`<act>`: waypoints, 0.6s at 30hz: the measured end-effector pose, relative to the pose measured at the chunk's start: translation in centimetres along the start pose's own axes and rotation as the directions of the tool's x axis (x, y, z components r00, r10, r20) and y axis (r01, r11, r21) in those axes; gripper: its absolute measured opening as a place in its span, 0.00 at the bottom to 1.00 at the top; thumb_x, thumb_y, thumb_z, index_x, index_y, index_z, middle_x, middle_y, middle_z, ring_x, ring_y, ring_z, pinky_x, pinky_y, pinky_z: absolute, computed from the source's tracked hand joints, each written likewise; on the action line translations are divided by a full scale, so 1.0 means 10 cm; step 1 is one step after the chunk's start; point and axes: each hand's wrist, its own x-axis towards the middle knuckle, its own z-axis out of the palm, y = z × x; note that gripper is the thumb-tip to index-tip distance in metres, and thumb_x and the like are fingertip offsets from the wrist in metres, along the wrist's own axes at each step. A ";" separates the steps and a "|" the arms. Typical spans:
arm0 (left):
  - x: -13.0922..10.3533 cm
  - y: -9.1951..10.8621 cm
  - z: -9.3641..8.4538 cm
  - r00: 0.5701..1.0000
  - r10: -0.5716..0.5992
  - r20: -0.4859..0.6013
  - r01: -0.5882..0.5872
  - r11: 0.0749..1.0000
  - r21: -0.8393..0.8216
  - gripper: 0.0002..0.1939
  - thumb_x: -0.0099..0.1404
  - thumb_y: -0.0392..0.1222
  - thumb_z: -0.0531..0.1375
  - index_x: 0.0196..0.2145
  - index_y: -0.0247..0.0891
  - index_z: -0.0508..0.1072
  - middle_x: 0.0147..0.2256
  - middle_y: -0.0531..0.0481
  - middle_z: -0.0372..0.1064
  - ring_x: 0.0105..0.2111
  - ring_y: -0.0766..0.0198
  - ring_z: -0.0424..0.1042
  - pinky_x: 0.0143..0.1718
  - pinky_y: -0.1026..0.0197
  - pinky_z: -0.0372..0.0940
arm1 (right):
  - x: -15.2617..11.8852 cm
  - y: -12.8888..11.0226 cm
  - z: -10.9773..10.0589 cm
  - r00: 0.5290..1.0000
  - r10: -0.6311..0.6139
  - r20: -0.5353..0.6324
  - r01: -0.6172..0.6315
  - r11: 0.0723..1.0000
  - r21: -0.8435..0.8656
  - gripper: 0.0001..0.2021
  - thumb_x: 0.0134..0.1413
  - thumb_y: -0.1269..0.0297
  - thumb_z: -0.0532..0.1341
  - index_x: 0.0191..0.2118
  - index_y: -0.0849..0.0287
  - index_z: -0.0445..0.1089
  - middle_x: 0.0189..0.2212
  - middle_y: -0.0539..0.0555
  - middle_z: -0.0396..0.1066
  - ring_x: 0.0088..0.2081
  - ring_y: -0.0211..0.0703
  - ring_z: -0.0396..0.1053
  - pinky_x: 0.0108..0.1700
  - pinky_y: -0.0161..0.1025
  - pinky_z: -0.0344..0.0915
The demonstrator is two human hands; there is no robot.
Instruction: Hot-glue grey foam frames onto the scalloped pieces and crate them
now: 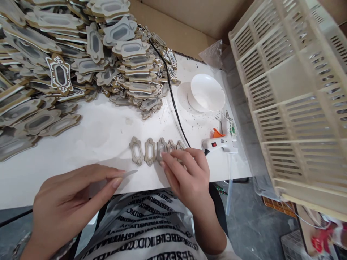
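Note:
A short row of small grey-brown frames with oval openings lies on the white table. The two leftmost, a frame (136,151) and another frame (150,151), show bare white through their openings. A third small frame (161,144) has a greyish, see-through window, and the thumb and index finger of my right hand (189,177) are closed at its right side. Further frames on the right are partly hidden under that hand. Left of the row, my left hand (73,195) pinches a thin translucent sliver (130,173) between thumb and index finger, just above the table.
Large heaps of similar frames (94,43) fill the back left. A black cable (170,90) runs to a white glue gun (221,143) on the right. Behind it stands a white bowl (207,94). A cream plastic crate (292,90) rises at the far right.

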 end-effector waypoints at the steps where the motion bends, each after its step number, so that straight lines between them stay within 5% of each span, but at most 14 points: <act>1: 0.01 0.00 0.00 1.000 0.010 0.013 -0.010 1.000 -0.006 0.06 0.67 0.45 0.63 0.33 0.50 0.79 0.28 0.60 0.78 0.23 0.70 0.75 0.25 0.74 0.72 | 0.01 -0.03 -0.01 1.000 0.026 -0.011 -0.025 0.996 0.083 0.07 0.66 0.71 0.61 0.43 0.63 0.77 0.34 0.56 0.78 0.38 0.45 0.68 0.42 0.42 0.70; 7: 0.07 0.06 -0.03 0.994 0.062 0.093 -0.059 0.997 -0.040 0.07 0.66 0.41 0.61 0.33 0.49 0.79 0.28 0.61 0.78 0.22 0.70 0.75 0.29 0.73 0.74 | 0.07 -0.26 0.08 0.996 0.086 0.032 -0.090 0.873 0.479 0.07 0.68 0.67 0.61 0.44 0.61 0.76 0.36 0.52 0.79 0.38 0.38 0.73 0.41 0.39 0.72; 15: 0.04 0.05 -0.03 0.998 0.044 0.055 -0.043 0.999 -0.018 0.06 0.65 0.42 0.62 0.32 0.51 0.79 0.29 0.61 0.78 0.22 0.69 0.76 0.29 0.72 0.75 | 0.05 -0.16 0.05 0.962 0.267 -0.053 -0.185 0.783 0.594 0.04 0.64 0.71 0.64 0.37 0.57 0.75 0.31 0.50 0.79 0.33 0.38 0.73 0.37 0.39 0.71; 18: 0.01 0.00 -0.03 0.998 0.023 0.053 -0.023 1.000 -0.008 0.07 0.65 0.42 0.62 0.33 0.52 0.80 0.30 0.61 0.79 0.24 0.69 0.76 0.29 0.72 0.75 | -0.03 0.00 0.01 0.933 0.337 -0.125 -0.239 0.843 0.483 0.07 0.60 0.76 0.65 0.37 0.55 0.75 0.30 0.49 0.78 0.32 0.39 0.72 0.35 0.39 0.70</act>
